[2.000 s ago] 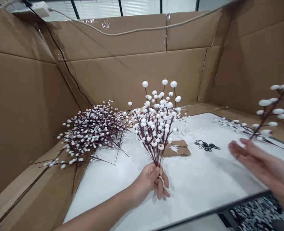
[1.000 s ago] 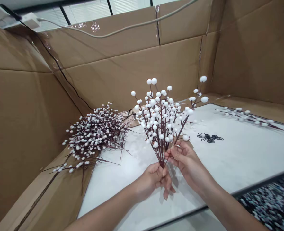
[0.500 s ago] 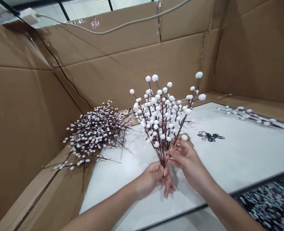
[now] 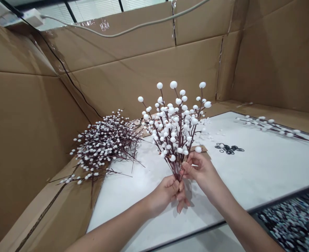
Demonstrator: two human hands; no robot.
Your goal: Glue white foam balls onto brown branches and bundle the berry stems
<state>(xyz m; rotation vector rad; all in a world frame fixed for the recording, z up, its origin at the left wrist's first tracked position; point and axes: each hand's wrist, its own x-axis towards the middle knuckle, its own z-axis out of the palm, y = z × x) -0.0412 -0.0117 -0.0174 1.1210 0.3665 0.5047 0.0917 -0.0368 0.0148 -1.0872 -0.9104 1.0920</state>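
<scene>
Well, starting at 10 o'clock from your hands, a heap of white berry sprays [image 4: 104,143] lies on its side across a cardboard flap [image 4: 52,206] and the edge of the white worktop [image 4: 249,182]. Your left hand [image 4: 165,194] is clenched around the base of a bunch of berry stems [image 4: 174,129], whose dark stems converge into your grip and whose long axis runs up towards 12 o'clock, fanning out at the top. Your right hand [image 4: 200,171] sits just beside it, at 2 o'clock from the left, its fingertips [image 4: 184,166] pinching the stems slightly higher, so both hands touch the bunch. Further right, black rubber rings [image 4: 229,148] lie at 2 o'clock, a single loose spray [image 4: 270,126] lies nearer 3 o'clock, and a blurred heap of berries [image 4: 288,224] sits below the worktop edge at 4 o'clock.
</scene>
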